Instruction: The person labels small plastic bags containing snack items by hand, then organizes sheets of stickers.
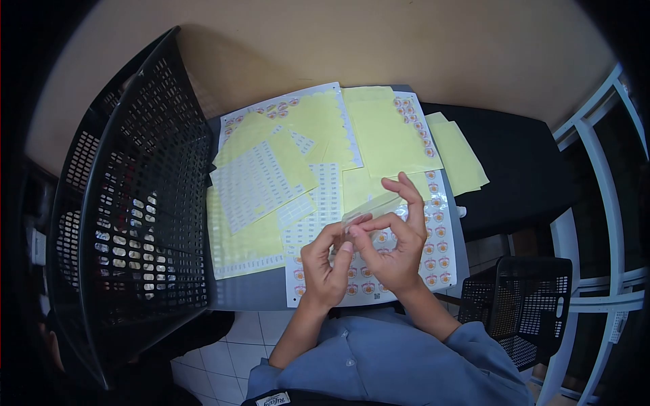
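In front of my chest, a thin transparent plastic piece [374, 207], which looks like a small clear bag, is pinched between my two hands. My left hand [328, 265] is closed, with thumb and forefinger on its near end. Thumb and forefinger of my right hand [398, 252] press together at the same spot, while its other fingers are raised. Fingers partly hide where the plastic is gripped. Below both hands lies a white sheet of round red-and-orange stickers [439, 245]. To the left are sheets of small printed labels [254, 179] over yellow backing sheets [233, 254].
A tall black perforated basket [152, 183] stands at the table's left. More yellow sheets [464, 155] rest on a black surface [518, 162] at the right. Another black basket [531, 298] sits lower right, near white metal rails [586, 203]. A beige wall closes off the back.
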{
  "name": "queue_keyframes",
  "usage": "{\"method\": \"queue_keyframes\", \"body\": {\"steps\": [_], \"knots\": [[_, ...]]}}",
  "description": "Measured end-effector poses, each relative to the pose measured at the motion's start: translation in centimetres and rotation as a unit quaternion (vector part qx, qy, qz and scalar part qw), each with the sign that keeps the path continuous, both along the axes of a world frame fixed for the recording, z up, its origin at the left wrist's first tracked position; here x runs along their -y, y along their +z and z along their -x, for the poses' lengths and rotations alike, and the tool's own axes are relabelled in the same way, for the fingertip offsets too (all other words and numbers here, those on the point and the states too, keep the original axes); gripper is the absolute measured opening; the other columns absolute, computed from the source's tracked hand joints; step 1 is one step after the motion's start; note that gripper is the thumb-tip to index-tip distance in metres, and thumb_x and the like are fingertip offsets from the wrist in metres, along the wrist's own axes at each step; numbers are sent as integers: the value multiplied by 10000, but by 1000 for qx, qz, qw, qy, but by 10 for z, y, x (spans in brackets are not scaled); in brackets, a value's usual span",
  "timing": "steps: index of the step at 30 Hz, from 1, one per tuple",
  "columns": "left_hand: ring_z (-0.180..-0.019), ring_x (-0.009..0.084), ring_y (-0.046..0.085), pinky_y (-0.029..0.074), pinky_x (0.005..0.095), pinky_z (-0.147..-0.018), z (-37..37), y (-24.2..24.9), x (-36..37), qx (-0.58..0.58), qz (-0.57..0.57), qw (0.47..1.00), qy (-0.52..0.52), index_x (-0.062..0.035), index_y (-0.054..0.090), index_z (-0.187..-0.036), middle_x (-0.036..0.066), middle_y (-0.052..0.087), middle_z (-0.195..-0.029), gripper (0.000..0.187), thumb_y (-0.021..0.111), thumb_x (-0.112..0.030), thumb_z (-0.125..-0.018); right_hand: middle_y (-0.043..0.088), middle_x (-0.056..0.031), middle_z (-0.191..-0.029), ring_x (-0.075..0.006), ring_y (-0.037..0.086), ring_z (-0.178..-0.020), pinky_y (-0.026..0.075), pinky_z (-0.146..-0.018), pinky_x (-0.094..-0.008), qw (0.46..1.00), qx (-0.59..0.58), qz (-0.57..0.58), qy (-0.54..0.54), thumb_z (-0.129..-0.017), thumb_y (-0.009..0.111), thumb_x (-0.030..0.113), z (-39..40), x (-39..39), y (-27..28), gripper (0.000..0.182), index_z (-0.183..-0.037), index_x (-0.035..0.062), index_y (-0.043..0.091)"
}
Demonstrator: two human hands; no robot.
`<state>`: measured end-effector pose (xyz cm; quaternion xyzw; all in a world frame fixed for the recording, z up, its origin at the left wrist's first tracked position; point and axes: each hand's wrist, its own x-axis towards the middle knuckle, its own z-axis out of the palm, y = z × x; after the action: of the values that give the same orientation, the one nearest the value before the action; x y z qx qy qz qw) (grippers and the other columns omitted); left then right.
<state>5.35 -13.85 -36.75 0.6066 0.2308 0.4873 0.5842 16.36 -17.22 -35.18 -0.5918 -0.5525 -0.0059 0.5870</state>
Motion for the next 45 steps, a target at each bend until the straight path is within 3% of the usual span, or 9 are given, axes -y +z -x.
{"method": "queue_keyframes", "body": {"steps": [5,11,15,17,19,27,37,43,45], "knots": [[-794,148,593,454,259,-735,1,5,1,-16,16,999,27,60,559,-909,145,630,-868,184,481,-92,-840,454,-159,-1093,-370,349,-1145,330,-897,-451,1000,-13,-19,20,-593,722,105,-3,1,-4,198,-566,55,531],[-773,160,604,458,246,-703,-3,-6,0,-30,18,996,83,45,542,-858,128,625,-788,142,464,-75,-857,458,-151,-1052,-324,399,-1096,337,-889,-413,995,-94,-5,39,-617,704,86,-27,0,-18,210,-704,52,517],[-810,186,610,464,248,-694,2,-7,-9,12,65,992,111,41,542,-829,108,613,-808,95,477,-26,-841,511,-103,-875,-172,507,-791,419,-717,-279,981,-191,-36,-8,-697,617,30,-82,-16,-46,123,-770,20,518],[-803,193,611,463,252,-706,6,-12,-14,-5,55,991,124,48,540,-849,110,609,-815,127,463,-53,-854,531,-80,-774,-153,521,-689,427,-636,-250,987,-137,21,-81,-721,586,24,-114,-37,-50,77,-771,-1,532],[-801,200,611,462,254,-714,6,-14,-17,24,91,986,140,51,540,-873,121,606,-812,185,431,-98,-875,547,-88,-741,-179,536,-662,437,-619,-278,989,-24,82,-116,-735,581,59,-154,-63,-58,84,-780,-9,563],[-798,199,608,460,261,-719,-1,-14,-20,-8,106,985,139,52,542,-894,155,611,-828,264,384,-159,-896,575,-130,-796,-284,568,-751,464,-687,-346,942,155,264,-138,-674,662,203,-207,-149,-69,229,-764,-1,614],[-792,197,609,469,257,-705,2,-17,-24,-4,125,979,159,51,529,-894,163,613,-828,243,378,-139,-897,609,-142,-711,-268,595,-648,477,-624,-338,914,151,349,-143,-677,624,136,-233,-178,-82,148,-726,-2,604],[-791,195,609,471,258,-705,1,-19,-26,-5,128,980,153,47,527,-894,165,612,-830,242,377,-143,-900,603,-170,-852,-317,578,-827,462,-750,-383,886,137,437,-70,-719,566,126,-244,-186,-62,162,-849,43,617],[-790,193,608,470,257,-705,1,-19,-26,-11,125,980,152,46,528,-894,166,612,-830,242,378,-144,-900,603,-147,-740,-268,596,-689,459,-659,-347,892,217,384,-101,-708,568,81,-245,-191,-71,69,-739,20,565]]}}
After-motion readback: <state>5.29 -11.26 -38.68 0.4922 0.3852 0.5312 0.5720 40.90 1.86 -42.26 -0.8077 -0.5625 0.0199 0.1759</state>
